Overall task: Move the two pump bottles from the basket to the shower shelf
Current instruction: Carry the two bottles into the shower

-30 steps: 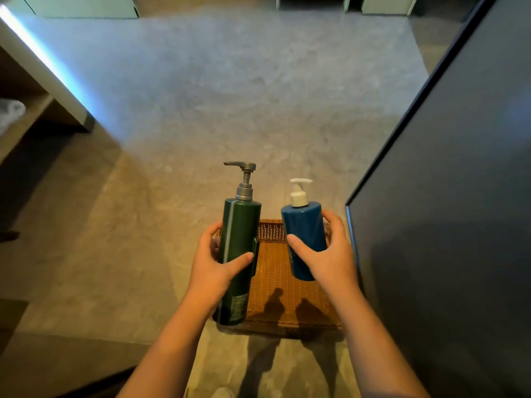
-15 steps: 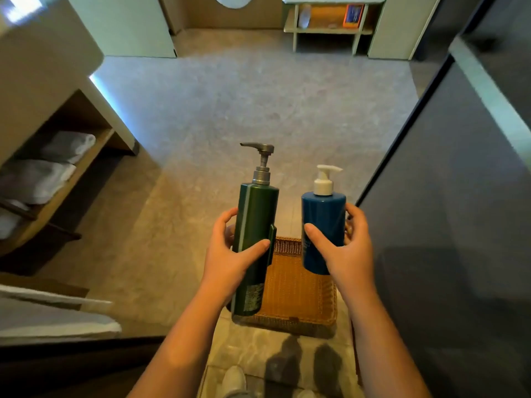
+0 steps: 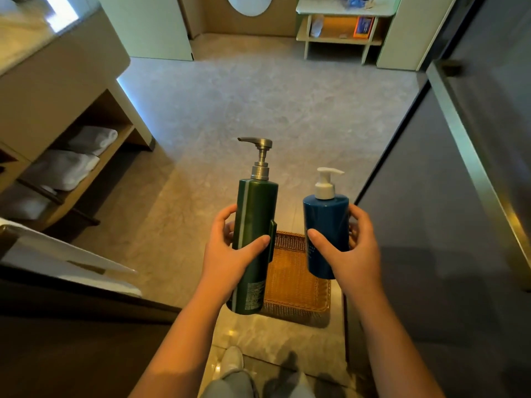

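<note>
Two pump bottles [image 3: 255, 225] above basket [image 3: 293, 282]

1. The wicker basket [image 3: 293, 282] was half covered from my view; the green pump bottle [image 3: 254, 225] hid its left rim and the blue pump bottle [image 3: 326, 234] its far right corner.
2. My left hand [image 3: 227, 254] and right hand [image 3: 350, 251] hid their own fingertips behind the bottles.
3. The green bottle's label print was too small to read.
4. Items on the far shelf unit [image 3: 339, 38] were blurred, possibly packaged goods.
</note>
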`<state>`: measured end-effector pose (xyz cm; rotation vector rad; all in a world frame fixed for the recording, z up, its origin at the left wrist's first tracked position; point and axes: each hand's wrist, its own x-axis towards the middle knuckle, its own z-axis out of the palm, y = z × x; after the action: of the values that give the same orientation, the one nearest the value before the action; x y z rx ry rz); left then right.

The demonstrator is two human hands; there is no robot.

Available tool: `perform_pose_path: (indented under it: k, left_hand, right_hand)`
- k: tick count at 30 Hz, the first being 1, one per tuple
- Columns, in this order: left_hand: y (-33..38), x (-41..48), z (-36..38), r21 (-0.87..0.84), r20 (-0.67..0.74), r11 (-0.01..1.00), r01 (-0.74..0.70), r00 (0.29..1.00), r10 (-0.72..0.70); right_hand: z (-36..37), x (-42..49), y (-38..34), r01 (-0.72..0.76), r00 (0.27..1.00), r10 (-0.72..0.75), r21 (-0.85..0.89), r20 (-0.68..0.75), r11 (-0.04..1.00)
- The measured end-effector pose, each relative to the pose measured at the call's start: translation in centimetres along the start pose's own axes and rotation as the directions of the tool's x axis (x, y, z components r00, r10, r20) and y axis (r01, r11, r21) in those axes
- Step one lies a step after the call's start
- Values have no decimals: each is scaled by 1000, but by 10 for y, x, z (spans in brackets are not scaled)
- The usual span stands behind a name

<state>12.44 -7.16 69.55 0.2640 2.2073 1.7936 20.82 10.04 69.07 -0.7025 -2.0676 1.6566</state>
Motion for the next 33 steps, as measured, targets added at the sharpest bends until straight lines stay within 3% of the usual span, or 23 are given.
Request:
perform_pose_path:
  k: [6,15,23,33]
  left_hand:
    - [8,-19,0,3,4,1000,-6,1000,6]
    - [3,-26,-21,0,111,1000,-22,994,22]
    - [-9,-21,-46,26,290,998,-64,956,54]
    - [-13,-43,-22,30,554,989,-144,826,103]
  right_hand:
    - [-2,-12,-11,25,1000,-26,7,16,1000]
    - [15,-46,-29,16,997,-17,-2,-69,1000]
    - [44,-93,-40,-25,960,27,10,-280,1000]
    - [26,-164,-42,-134,817,101,-16,-568,991]
